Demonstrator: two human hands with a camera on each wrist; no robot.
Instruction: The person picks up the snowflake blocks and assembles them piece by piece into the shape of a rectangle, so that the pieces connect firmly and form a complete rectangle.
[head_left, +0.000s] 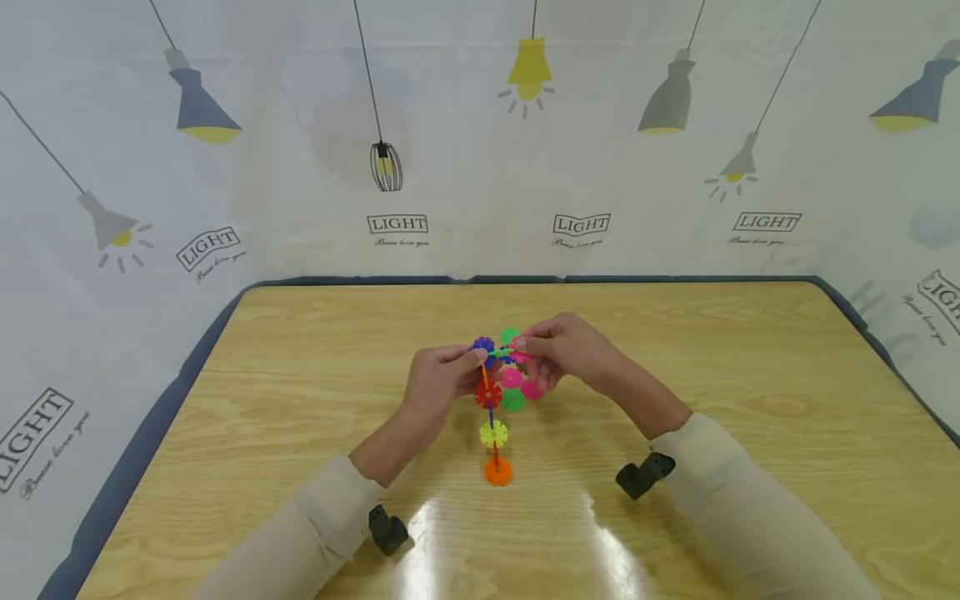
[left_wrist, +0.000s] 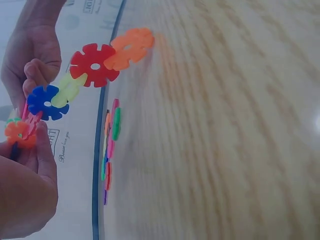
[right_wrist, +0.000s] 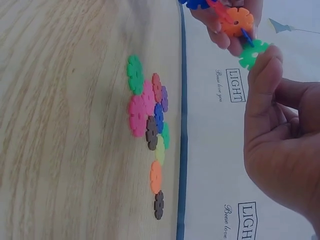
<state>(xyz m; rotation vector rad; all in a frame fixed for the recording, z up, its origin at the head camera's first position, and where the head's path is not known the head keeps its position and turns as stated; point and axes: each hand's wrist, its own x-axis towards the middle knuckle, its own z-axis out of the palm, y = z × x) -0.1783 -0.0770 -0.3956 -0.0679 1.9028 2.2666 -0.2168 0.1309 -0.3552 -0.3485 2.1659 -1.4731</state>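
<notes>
A chain of notched plastic snowflake discs hangs between the hands. Below the left hand (head_left: 438, 379) trail a red disc (head_left: 488, 394), a yellow disc (head_left: 493, 433) and, lowest, an orange disc (head_left: 498, 472). The left hand pinches the chain's upper part, by a blue disc (head_left: 483, 346) and another orange disc (right_wrist: 237, 22). Thumb and fingers of the right hand (head_left: 573, 354) pinch a green disc (right_wrist: 252, 54) at the other end. Beside the right thumb shows a pink disc (head_left: 519, 348); whether that hand holds it, I cannot tell.
Several loose discs lie on the wooden table (head_left: 300, 375) beyond the hands, among them a green disc (right_wrist: 134, 74), a pink disc (right_wrist: 137, 116) and a brown disc (right_wrist: 151, 133). A printed cloth (head_left: 480, 242) surrounds the table's back and sides.
</notes>
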